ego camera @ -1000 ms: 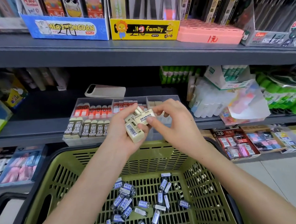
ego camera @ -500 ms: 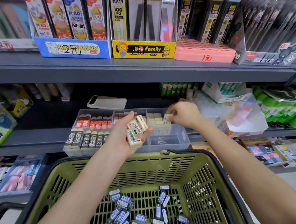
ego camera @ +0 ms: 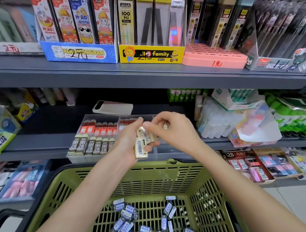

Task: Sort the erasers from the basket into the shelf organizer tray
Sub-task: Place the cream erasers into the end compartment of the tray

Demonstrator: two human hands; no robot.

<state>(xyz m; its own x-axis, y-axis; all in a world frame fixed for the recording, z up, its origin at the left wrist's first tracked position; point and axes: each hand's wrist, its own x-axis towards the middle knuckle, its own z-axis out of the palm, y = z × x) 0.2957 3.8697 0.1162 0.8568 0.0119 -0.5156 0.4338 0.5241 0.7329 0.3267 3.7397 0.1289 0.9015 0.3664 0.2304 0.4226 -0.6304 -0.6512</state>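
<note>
My left hand holds a small stack of cream erasers with barcode labels, just in front of the clear organizer tray on the middle shelf. My right hand meets it from the right, and its thumb and fingertips pinch the top eraser of the stack. The tray holds a row of red-sleeved erasers at the back and a row of 2B erasers at the front left. Below, the green basket contains several blue-sleeved erasers.
A white phone lies on the shelf behind the tray. Glue packs and a plastic bag crowd the shelf to the right. Boxes of pencil leads stand on the shelf above. More eraser boxes sit on the lower shelf.
My right hand came back from the tray's right back compartment to the stack in my left hand and now pinches the top eraser. The view tilted up a little.
</note>
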